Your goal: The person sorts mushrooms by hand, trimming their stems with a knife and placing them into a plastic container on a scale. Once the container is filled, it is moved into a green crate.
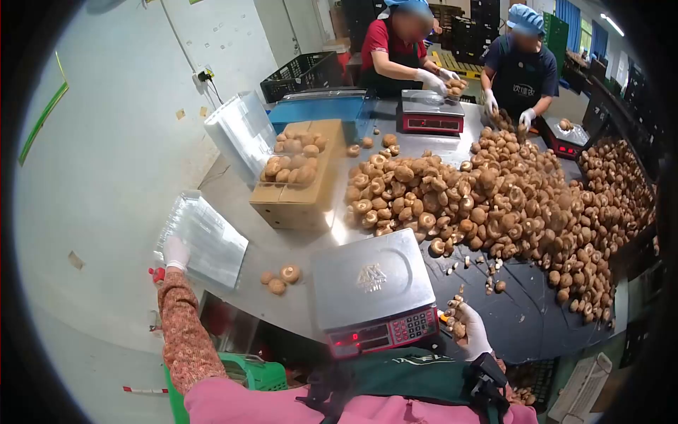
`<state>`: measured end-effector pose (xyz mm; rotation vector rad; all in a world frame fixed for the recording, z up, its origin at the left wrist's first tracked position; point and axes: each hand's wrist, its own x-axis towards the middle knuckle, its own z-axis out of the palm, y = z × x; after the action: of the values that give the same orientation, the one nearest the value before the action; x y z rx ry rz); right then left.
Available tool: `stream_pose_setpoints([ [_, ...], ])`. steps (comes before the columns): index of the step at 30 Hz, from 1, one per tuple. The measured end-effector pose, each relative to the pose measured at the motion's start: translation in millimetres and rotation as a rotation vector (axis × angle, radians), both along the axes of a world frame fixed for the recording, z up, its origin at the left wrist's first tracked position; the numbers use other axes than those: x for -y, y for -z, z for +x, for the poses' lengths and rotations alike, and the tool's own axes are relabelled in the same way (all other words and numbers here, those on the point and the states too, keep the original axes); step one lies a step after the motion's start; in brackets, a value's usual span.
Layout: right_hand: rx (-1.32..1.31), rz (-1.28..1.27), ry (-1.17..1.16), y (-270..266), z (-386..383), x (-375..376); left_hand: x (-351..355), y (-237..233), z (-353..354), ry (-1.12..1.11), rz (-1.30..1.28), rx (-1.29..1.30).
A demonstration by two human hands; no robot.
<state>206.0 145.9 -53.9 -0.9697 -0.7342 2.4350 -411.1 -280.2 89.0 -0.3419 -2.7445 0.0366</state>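
My left hand (pixel 176 254), in a white glove, reaches far out to the left edge of a stack of clear plastic trays (pixel 206 237). It overlaps the stack there, and its fingers do not show distinctly. Near the front of the table my right hand (pixel 474 332), also gloved, is closed around a shiitake mushroom (pixel 459 329). A small yellow-orange piece pokes out beside those fingers, mostly hidden. Between my hands stands a scale (pixel 374 286) with a bare metal plate and a red display reading 0. Three loose mushrooms (pixel 277 285) lie left of the scale.
A large mushroom heap (pixel 487 201) covers the table's right side. Filled clear trays (pixel 289 169) sit on a cardboard box (pixel 304 212), beside another tray stack (pixel 240 131). Across the table, two co-workers in blue caps handle mushrooms near scales (pixel 432 113). A green basket (pixel 258 373) stands below.
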Motion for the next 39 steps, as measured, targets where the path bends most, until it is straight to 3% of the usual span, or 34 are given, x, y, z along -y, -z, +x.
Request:
stream_pose_setpoints([
  [7, -0.066, 0.089, -0.068, -7, 1, 4, -10, -20, 14, -0.063, 0.187, -0.024],
  [10, -0.170, 0.010, 0.060, -16, 0, 5, -33, -25, 48, 0.302, 0.528, -0.118],
  [12, -0.187, 0.074, 0.129, -10, 3, 15, -99, -39, 133, 0.513, 0.536, -0.092],
  [15, -0.196, -0.186, 0.046, -20, -6, 12, -167, 11, 228, 1.010, 0.383, 0.024],
  [17, -0.191, -0.017, -0.065, -8, -18, 15, -202, 47, 288, 1.157, 0.229, 0.168],
  [19, 0.076, 0.349, -0.181, -40, -31, 16, -221, 90, 325, 1.232, 0.156, 0.154],
  [22, 0.315, 1.165, -0.181, -56, -51, 18, -235, 125, 358, 1.251, 0.161, 0.186],
  [23, 0.296, 1.313, -0.159, -45, -66, 18, -235, 129, 363, 1.239, 0.164, 0.213],
  [24, 0.251, 1.692, -0.101, -29, -81, 12, -234, 129, 365, 1.225, 0.171, 0.217],
  [26, 0.416, 2.047, -0.254, -30, -96, -2, -232, 128, 368, 1.217, 0.185, 0.231],
  [29, 0.616, 1.927, -0.484, -3, -115, -20, -229, 132, 364, 1.221, 0.186, 0.225],
  [31, 0.609, 1.935, -0.471, -27, -105, -18, -227, 135, 361, 1.224, 0.168, 0.238],
  [36, 0.529, 1.861, 0.054, -10, -36, -41, -222, 135, 360, 1.156, 0.131, 0.277],
  [37, 0.539, 1.813, -0.022, -6, -16, -56, -222, 128, 360, 1.145, 0.097, 0.327],
  [39, 0.680, 1.662, 0.036, 17, 33, -75, -228, 109, 375, 1.140, 0.185, 0.246],
])
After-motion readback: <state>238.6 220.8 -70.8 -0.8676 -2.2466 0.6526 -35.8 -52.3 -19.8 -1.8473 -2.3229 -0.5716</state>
